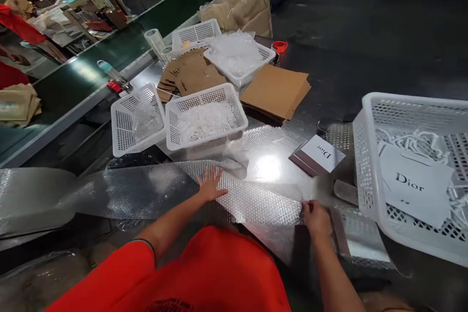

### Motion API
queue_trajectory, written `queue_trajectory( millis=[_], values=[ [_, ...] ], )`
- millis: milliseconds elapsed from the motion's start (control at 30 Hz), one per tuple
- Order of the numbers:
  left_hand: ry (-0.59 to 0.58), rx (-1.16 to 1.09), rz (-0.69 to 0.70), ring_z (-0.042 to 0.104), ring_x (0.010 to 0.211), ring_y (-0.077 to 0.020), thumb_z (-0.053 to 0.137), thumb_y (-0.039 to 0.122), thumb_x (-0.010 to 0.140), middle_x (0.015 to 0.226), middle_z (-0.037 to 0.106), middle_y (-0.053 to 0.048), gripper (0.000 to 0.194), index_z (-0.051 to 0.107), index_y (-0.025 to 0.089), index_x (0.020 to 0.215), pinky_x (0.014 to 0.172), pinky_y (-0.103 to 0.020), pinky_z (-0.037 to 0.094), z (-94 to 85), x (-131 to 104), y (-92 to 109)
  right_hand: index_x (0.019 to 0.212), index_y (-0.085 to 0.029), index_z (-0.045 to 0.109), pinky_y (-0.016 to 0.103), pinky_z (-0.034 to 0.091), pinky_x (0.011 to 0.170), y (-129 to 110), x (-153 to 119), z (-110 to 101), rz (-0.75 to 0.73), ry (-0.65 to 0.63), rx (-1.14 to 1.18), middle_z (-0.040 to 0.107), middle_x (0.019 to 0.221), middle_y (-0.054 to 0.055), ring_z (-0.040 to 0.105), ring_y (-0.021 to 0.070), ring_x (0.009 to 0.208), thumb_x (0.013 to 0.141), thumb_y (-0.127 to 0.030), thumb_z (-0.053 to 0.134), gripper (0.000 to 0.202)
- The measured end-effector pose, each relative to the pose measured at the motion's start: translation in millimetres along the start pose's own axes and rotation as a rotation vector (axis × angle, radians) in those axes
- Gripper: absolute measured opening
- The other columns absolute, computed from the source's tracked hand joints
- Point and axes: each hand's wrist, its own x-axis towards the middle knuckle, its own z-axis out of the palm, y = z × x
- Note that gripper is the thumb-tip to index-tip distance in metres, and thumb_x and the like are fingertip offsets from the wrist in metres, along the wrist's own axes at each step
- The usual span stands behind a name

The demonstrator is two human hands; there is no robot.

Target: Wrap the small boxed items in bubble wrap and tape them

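A long strip of bubble wrap [139,190] runs from a roll [34,200] at the far left across the metal table. My left hand [211,186] lies flat on the strip with its fingers spread. At the strip's right end, my right hand [315,217] pinches the edge between thumb and fingers. A white card printed "Dior" [323,152] lies on the table above my right hand. Just right of that hand is a bubble-wrapped item [361,236].
A large white basket [420,100] with Dior bags stands at the right. Smaller baskets [206,141], [139,148] and stacked brown cardboard [276,90] sit beyond the strip. A green conveyor [84,66] crosses the upper left, with a person's red sleeve [22,24] behind it.
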Motion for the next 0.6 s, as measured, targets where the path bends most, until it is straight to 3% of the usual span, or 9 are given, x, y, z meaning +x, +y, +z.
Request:
queue_trajectory(
  millis=[133,200,267,367,467,533,600],
  values=[
    [-0.117,-0.023,0.085,-0.012,0.149,-0.0479,0.062,0.073,0.074,0.166,-0.013,-0.004,0.11,0.003,0.035,0.159,0.103,-0.084,0.014,-35.1,44,17,0.108,-0.011,0.067,0.033,0.044,0.069,-11,1,-9,0.05,0.107,0.07,0.069,0.101,0.017,0.064,0.025,0.086,0.096,-0.03,0.042,0.034],
    [-0.142,-0.017,0.094,-0.013,0.149,-0.0486,0.063,0.074,0.072,0.166,-0.016,-0.005,0.114,0.0,0.034,0.159,0.101,-0.086,0.014,-43.2,56,22,0.114,-0.011,0.065,0.034,0.045,0.07,-14,-3,-11,0.075,0.138,0.082,0.067,0.104,0.017,0.063,0.025,0.088,0.096,-0.03,0.04,0.036],
    [-0.118,0.005,0.091,-0.015,0.148,-0.0493,0.065,0.073,0.071,0.165,-0.019,-0.008,0.119,-0.003,0.031,0.159,0.1,-0.086,0.012,-42.5,60,24,0.126,-0.012,0.059,0.036,0.046,0.077,-8,-17,-10,0.088,0.195,0.071,0.064,0.112,0.017,0.062,0.0261,0.096,0.097,-0.035,0.04,0.042],
    [-0.028,0.043,0.1,-0.016,0.148,-0.0496,0.071,0.07,0.069,0.165,-0.019,-0.013,0.124,0.0,0.026,0.16,0.103,-0.084,0.012,-31.2,57,21,0.134,-0.007,0.05,0.042,0.045,0.09,19,-56,-3,0.159,0.333,0.054,0.06,0.117,0.021,0.057,0.0314,0.109,0.097,-0.04,0.035,0.052],
    [0.135,0.068,0.124,-0.006,0.151,-0.0476,0.073,0.067,0.07,0.167,-0.005,-0.019,0.119,0.01,0.02,0.16,0.11,-0.076,0.014,-18.1,49,18,0.129,0.002,0.05,0.052,0.045,0.093,59,-97,15,0.377,0.436,0.053,0.057,0.114,0.031,0.053,0.0412,0.115,0.092,-0.039,0.036,0.057],
    [0.239,0.101,0.148,0.009,0.151,-0.0439,0.069,0.063,0.076,0.164,0.016,-0.022,0.103,0.026,0.016,0.156,0.116,-0.068,0.014,-11.6,40,19,0.134,-0.001,0.046,0.059,0.048,0.086,86,-111,30,0.599,0.474,0.098,0.054,0.118,0.037,0.053,0.0472,0.115,0.087,-0.045,0.044,0.065],
    [0.267,0.121,0.168,0.029,0.144,-0.041,0.063,0.059,0.084,0.154,0.037,-0.022,0.082,0.04,0.015,0.15,0.117,-0.063,0.019,-7.8,31,22,0.144,-0.005,0.035,0.064,0.05,0.073,107,-110,44,0.668,0.452,0.154,0.048,0.124,0.041,0.057,0.0514,0.11,0.081,-0.052,0.051,0.08]
  ],
)
